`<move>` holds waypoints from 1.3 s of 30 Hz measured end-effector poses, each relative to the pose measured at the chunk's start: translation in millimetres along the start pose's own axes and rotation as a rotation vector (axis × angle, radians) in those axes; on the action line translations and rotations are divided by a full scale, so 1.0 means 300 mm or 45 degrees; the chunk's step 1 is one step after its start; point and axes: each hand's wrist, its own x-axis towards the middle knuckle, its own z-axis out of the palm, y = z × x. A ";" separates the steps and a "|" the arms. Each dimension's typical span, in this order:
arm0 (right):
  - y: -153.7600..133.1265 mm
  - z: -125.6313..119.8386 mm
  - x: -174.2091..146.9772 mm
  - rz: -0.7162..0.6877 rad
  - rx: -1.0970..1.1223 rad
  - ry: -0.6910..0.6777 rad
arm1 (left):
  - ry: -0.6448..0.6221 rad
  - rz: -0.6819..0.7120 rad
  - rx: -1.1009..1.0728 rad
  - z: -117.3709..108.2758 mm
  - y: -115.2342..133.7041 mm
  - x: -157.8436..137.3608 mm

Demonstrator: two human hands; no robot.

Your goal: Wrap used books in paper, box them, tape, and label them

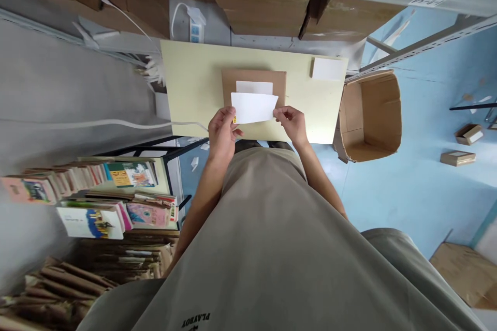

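Between my two hands I hold a white paper label (pixel 254 108) over a flat cardboard box (pixel 229 81). My left hand (pixel 222 126) pinches the label's left edge, where a small yellow mark shows by the fingers. The right edge is pinched between thumb and finger of my right hand (pixel 292 120). Another white label (pixel 254 87) lies on the box's upper face, partly covered by the held one. The box rests on a pale yellow tabletop (pixel 310 108).
A white stack of labels (pixel 328 69) sits at the table's far right corner. An open cardboard carton (pixel 370 114) stands right of the table. Books (pixel 134 173) fill a rack at left, above folded cardboard (pixel 70 284). Behind are a power strip (pixel 196 31) and large boxes (pixel 260 8).
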 end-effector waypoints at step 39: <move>0.029 0.133 0.251 0.150 -0.925 0.186 | 0.087 0.292 0.466 0.018 -0.214 0.456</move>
